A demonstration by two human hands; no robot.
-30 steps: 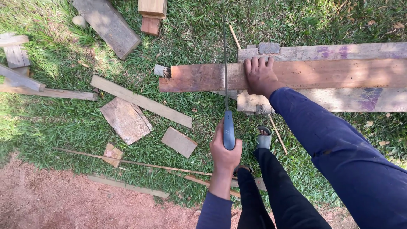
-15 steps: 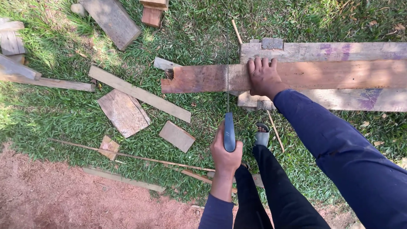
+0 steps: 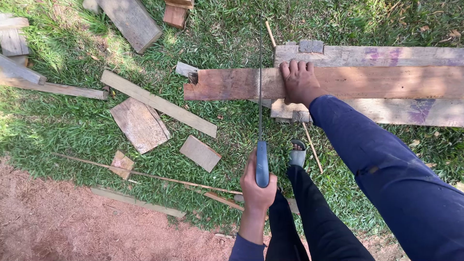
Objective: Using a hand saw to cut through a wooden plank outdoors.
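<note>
My left hand (image 3: pixel 257 186) grips the blue handle of a handsaw (image 3: pixel 261 111), whose thin blade runs away from me, edge-on, across a reddish-brown plank (image 3: pixel 227 84). My right hand (image 3: pixel 299 82) lies flat on that plank just right of the blade, pressing it down. The plank rests across two paler boards (image 3: pixel 386 55), and its left end sticks out over the grass. My dark trouser leg and sandalled foot (image 3: pixel 297 153) show below the saw.
Offcuts lie on the grass at left: a long slat (image 3: pixel 157 103), a square board (image 3: pixel 140 124), two small pieces (image 3: pixel 200 152), thin sticks (image 3: pixel 145 173). More planks (image 3: pixel 130 21) are at the top left. Bare reddish soil (image 3: pixel 63 227) fills the lower left.
The saw handle has drawn slightly back toward me along the cut. My right hand stays on the plank. The view has shifted a little, so the scene sits lower in the picture.
</note>
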